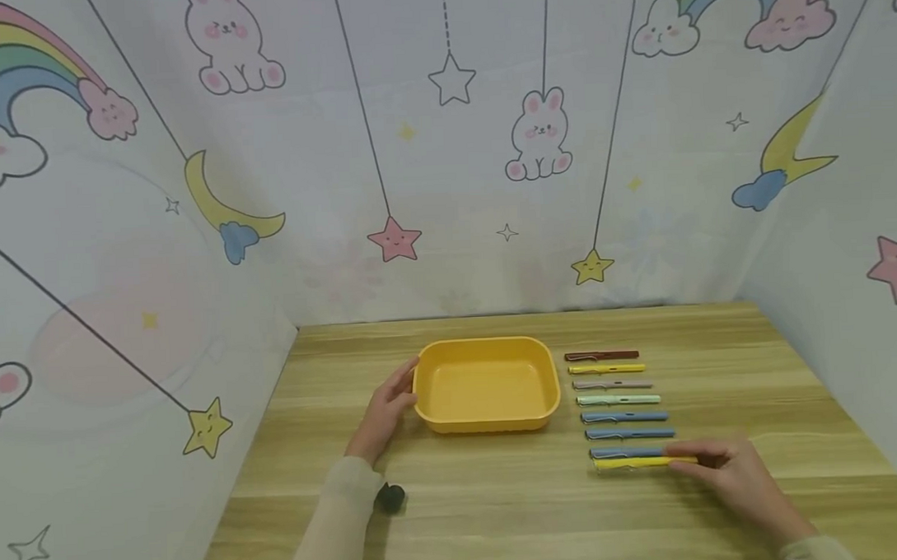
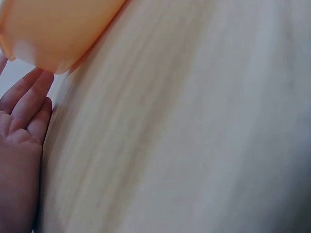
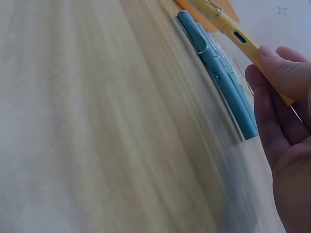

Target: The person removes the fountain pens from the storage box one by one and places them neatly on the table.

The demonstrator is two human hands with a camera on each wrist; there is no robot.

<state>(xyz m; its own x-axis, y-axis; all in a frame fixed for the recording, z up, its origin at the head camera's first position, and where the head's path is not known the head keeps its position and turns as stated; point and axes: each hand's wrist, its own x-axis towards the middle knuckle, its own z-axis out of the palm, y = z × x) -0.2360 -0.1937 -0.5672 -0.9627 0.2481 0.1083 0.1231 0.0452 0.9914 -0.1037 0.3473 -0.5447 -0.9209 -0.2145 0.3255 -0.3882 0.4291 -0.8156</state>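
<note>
A yellow-orange tray (image 1: 485, 349) stands empty in the middle of the wooden table (image 1: 501, 509). My left hand (image 1: 388, 412) rests against its left wall with straight fingers (image 2: 29, 97); the tray's corner (image 2: 48, 34) shows in the left wrist view. To the tray's right lies a row of several pens. My right hand (image 1: 729, 468) pinches the nearest one, a yellow pen (image 1: 636, 463) (image 3: 233, 34), by its right end. A blue pen (image 1: 625, 452) (image 3: 218, 73) lies just beyond it.
Other pens in the row are brown (image 1: 601, 355), yellow (image 1: 606, 368), grey-pink (image 1: 611, 384), mint (image 1: 617, 399) and blue (image 1: 624, 416). A small dark object (image 1: 390, 498) sits by my left sleeve. Printed cloth walls (image 1: 444, 148) close in the table on three sides.
</note>
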